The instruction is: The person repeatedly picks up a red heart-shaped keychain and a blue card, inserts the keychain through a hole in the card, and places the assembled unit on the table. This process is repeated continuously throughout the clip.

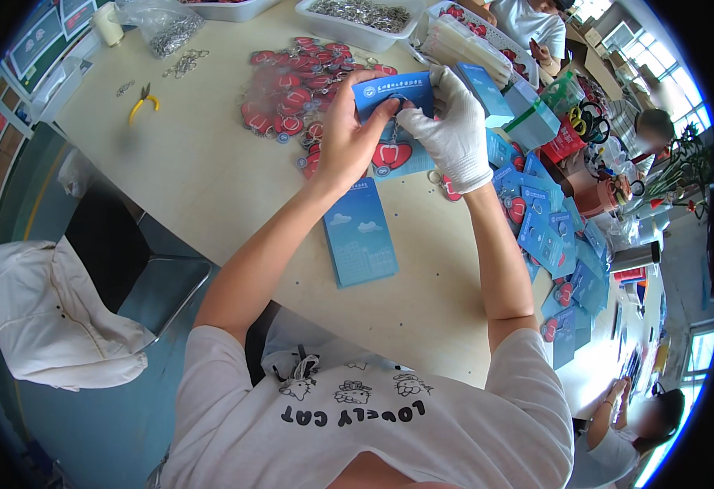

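A blue card is held up over the table between my two hands. My bare left hand grips its left side, thumb pressed on the front. On the right, my right hand in a white glove pinches the card with thumb and fingers. A keychain with a red heart-shaped pendant hangs from the card; its ring is partly hidden by my thumbs. Nearer to me lies a stack of blue cards. Beside the gloved hand, another red keychain rests on the table.
Red keychains form a pile beyond my left hand. Blue cards with keychains spread along the right. Yellow-handled pliers lie left, near a bag of metal parts. A tray of metal rings stands at the back. Co-workers sit to the right.
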Demonstrator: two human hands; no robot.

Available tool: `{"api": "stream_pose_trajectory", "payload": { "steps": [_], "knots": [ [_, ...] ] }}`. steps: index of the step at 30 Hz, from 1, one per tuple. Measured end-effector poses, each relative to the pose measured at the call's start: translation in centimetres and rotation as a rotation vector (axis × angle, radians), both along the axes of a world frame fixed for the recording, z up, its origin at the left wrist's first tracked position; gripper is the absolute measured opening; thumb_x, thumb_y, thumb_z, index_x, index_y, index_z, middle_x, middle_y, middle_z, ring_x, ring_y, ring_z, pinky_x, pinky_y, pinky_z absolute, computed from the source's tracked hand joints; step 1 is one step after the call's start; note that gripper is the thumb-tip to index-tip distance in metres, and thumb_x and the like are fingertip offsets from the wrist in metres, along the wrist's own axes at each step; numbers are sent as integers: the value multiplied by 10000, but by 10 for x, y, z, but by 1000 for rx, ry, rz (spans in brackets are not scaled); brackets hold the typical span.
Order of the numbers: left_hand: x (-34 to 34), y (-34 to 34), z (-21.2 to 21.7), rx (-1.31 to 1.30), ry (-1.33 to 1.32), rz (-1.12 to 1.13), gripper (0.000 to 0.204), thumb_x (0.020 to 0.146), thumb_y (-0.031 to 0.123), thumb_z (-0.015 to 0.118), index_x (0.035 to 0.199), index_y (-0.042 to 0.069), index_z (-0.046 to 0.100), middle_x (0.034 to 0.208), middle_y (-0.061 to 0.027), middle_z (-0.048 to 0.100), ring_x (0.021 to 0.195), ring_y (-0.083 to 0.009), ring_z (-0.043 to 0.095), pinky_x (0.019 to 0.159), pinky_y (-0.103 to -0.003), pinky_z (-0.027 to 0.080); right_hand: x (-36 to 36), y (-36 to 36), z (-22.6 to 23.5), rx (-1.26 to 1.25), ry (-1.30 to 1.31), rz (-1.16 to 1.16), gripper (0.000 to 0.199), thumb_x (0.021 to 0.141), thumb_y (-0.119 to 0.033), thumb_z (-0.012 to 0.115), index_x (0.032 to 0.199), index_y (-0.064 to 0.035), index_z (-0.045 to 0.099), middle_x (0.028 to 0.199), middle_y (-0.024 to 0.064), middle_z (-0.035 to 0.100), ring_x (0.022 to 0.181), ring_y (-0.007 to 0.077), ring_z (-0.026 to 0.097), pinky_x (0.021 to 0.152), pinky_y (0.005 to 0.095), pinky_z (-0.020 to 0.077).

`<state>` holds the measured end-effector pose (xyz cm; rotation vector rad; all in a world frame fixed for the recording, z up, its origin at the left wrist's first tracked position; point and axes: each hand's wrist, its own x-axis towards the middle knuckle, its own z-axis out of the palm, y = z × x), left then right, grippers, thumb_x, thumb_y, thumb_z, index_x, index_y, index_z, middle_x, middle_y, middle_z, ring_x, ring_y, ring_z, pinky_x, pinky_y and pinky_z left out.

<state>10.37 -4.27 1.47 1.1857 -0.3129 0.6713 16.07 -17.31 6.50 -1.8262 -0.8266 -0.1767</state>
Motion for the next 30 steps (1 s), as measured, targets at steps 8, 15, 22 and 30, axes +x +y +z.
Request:
{"api": "stream_pose_trajectory", "payload": {
  "steps": [8, 15, 22, 30],
  "knots": [
    [0, 6, 0, -96, 28, -24, 332, 899, 7, 609, 1205, -1, 483, 1141, -65, 578, 1035, -117, 567, 901, -271, 470, 3, -7, 5, 225, 468, 314, 365, 795, -66, 615, 1152, -8, 565, 994, 43, 639, 824, 86, 587, 768, 218, 478],
    [-4, 8, 6, -180, 27, -85, 359, 887, 10, 624, 1217, 11, 482, 1128, -60, 585, 1026, -111, 563, 915, -267, 452, 0, -6, 5, 175, 413, 321, 349, 848, -156, 630, 1161, -11, 582, 1038, 43, 647, 915, 92, 611, 820, 222, 485],
    [-9, 8, 12, -327, 49, -226, 359, 881, 38, 637, 1209, 11, 492, 1114, -60, 591, 1029, -115, 562, 923, -279, 441, 12, -14, 3, 187, 752, 475, 392, 855, -237, 672, 1164, -9, 594, 1029, 47, 650, 909, 109, 624, 801, 226, 508],
    [-13, 10, 16, -368, 122, -331, 384, 862, 69, 676, 1196, 7, 498, 1084, -60, 597, 1040, -118, 554, 936, -276, 421, -1, -17, 13, 161, 749, 535, 599, 843, -482, 658, 1206, -15, 569, 1083, 67, 638, 950, 130, 612, 869, 282, 496]
  ]
}}
